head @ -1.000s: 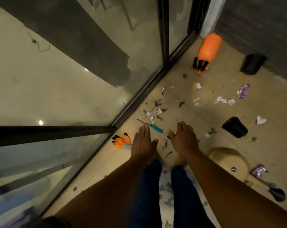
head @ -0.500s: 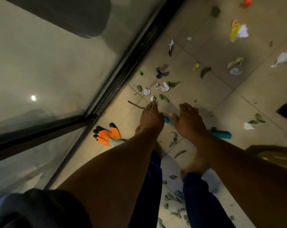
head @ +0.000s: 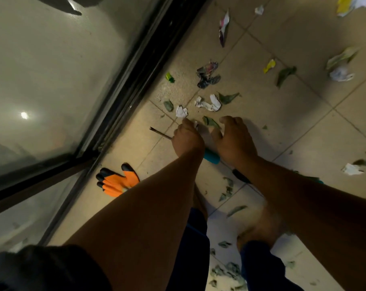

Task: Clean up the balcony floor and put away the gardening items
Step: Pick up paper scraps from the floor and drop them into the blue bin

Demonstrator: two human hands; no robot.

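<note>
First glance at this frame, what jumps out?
Two bare hands, left hand and right hand, reach down to the tiled floor over a teal-handled tool. An orange glove lies by the glass door; paper scraps and leaves litter the tiles ahead.

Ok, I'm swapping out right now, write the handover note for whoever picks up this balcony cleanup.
Left hand: low over the teal-handled tool; whether it grips is unclear.
Right hand: open, fingers spread, holding nothing.
Orange glove lies by the door track.
Paper scraps and leaves are scattered over the tile floor.
Done: nothing visibly put away.
Left: pick up tool and glove, clear the litter.
</note>
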